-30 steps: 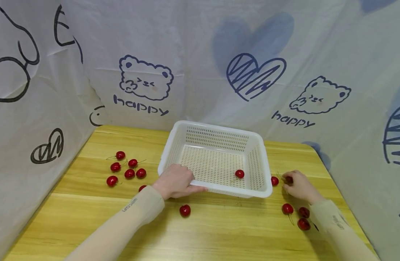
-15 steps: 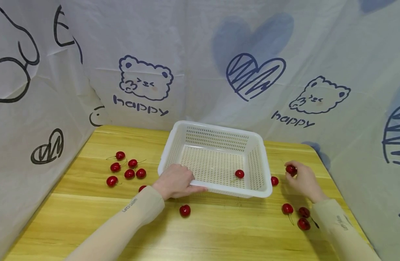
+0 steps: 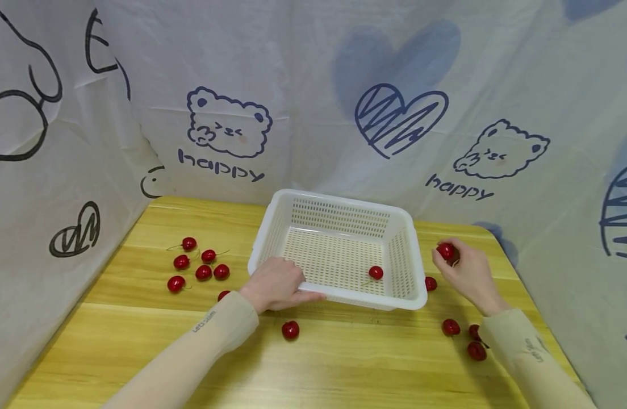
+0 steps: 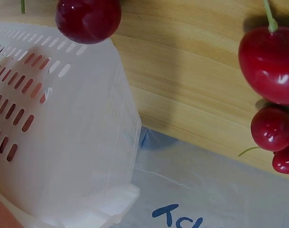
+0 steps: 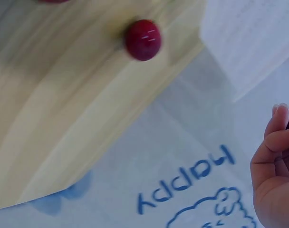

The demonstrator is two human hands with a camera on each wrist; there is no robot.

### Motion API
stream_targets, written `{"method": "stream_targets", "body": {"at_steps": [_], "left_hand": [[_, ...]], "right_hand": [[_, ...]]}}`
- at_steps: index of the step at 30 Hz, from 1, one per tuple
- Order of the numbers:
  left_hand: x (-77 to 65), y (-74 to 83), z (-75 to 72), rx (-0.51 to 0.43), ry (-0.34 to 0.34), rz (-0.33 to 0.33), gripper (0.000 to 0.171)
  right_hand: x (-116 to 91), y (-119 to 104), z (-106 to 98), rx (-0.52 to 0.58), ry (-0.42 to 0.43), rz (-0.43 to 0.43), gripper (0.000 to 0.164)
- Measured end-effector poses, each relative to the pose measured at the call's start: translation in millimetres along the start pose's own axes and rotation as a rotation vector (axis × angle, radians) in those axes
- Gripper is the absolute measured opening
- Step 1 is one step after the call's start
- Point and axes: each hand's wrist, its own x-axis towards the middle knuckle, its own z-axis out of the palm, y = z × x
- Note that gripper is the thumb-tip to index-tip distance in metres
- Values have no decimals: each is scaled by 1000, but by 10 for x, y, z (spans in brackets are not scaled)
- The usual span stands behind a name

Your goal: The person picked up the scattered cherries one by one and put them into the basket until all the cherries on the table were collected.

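In the head view a white slotted plastic basket (image 3: pixel 339 292) sits in the middle of the wooden table, with one red cherry (image 3: pixel 376 272) on its floor. My left hand (image 3: pixel 278 282) grips the basket's near rim at the left corner. To the right of the basket, my right hand (image 3: pixel 469 272) pinches another cherry (image 3: pixel 446 251) between thumb and fingers, raised off the wood. In the right wrist view that hand (image 5: pixel 277 175) shows at the right edge, its cherry mostly cut off. A loose cherry (image 3: pixel 431 283) lies close by the basket's right side.
Several cherries (image 3: pixel 203 272) cluster on the table's left. One cherry (image 3: pixel 290 330) lies in front of the basket, and another (image 3: pixel 224 295) is partly behind the left sleeve. More cherries (image 3: pixel 450 327) lie near the right sleeve. A printed cloth (image 3: pixel 313 136) hangs behind the table.
My right hand has lifted its cherry from the table, rising away and then turning back slightly toward the basket. The left hand and basket have stayed in place.
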Motion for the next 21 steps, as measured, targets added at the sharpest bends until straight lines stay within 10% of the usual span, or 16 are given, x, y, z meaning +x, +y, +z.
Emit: {"method": "stream_targets", "body": {"at_steps": [21], "left_hand": [[-10, -3, 9, -15, 7, -3, 68]], "right_hand": [[124, -510, 290, 24, -221, -181, 21]]}}
